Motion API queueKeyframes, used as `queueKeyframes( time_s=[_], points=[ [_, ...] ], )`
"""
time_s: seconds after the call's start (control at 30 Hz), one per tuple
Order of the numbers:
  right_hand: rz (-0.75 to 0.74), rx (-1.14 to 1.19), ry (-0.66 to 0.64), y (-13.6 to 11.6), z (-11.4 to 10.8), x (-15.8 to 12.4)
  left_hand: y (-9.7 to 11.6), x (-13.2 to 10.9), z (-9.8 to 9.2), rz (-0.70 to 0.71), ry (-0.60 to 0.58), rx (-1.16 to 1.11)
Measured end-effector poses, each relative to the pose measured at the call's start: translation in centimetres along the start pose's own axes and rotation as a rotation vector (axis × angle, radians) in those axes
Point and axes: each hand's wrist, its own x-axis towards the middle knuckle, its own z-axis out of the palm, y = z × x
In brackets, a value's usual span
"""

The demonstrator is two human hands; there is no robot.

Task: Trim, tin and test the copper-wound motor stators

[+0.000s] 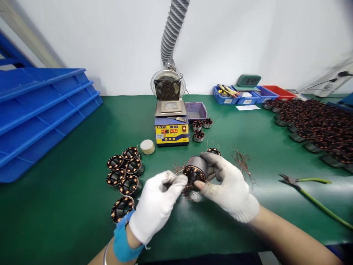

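My right hand [227, 186], in a white knit glove with the thumb tip bare, grips a motor stator [196, 167]. The stator is a grey metal ring with black and copper windings, tilted so its open end faces me. At its left edge my left hand [158, 202], also gloved in white, pinches a thin copper wire [179, 170] of the stator. Loose wire clippings [190, 192] lie beneath. Another stator [214, 151] stands just behind my right hand, partly hidden. Several finished-looking stators [129, 185] stand in a group left of my hands.
A yellow-and-blue solder pot unit [172, 134] stands behind, below a grey hose [172, 33]. Green-handled cutters [299, 186] and wire scraps [244, 163] lie right. Many stators [317, 129] fill the far right. Blue crates [41, 110] stand left; small bins [226, 98] line the back.
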Motion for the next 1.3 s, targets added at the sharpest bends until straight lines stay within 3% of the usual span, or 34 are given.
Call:
queueKeyframes(
  time_s=[0.17, 0.27, 0.4, 0.5, 0.6, 0.7, 0.9, 1.3],
  points=[
    [-0.023, -0.081, 0.000, 0.0, -0.1, -0.2, -0.4, -0.2, 0.9, 0.022, 0.074, -0.099],
    [-0.064, -0.199, 0.046, -1.1, -0.8, 1.8, -0.3, -0.1, 0.5, 0.104, 0.138, -0.029],
    [-0.283, -0.507, 0.204, -3.3, -2.3, 9.2, -0.6, 0.1, 0.3, 0.233, 0.291, 0.061],
    [-0.429, -0.740, 0.251, -4.7, -2.8, 16.5, -1.0, -0.1, 0.5, 0.339, 0.272, 0.284],
    [-0.435, -0.923, 0.219, -5.4, -2.2, 22.5, -1.4, -0.2, 0.7, 0.496, 0.235, 0.543],
    [-0.376, -1.043, 0.201, -5.5, -0.9, 26.2, -1.8, -0.1, 0.8, 0.617, 0.270, 0.662],
    [-0.337, -1.151, 0.121, -5.9, 1.5, 28.5, -1.6, -0.1, 1.0, 0.656, 0.277, 0.683],
    [-0.336, -1.281, -0.012, -6.7, 3.1, 28.5, -1.6, -0.5, 1.1, 0.705, 0.278, 0.681]
  ],
)
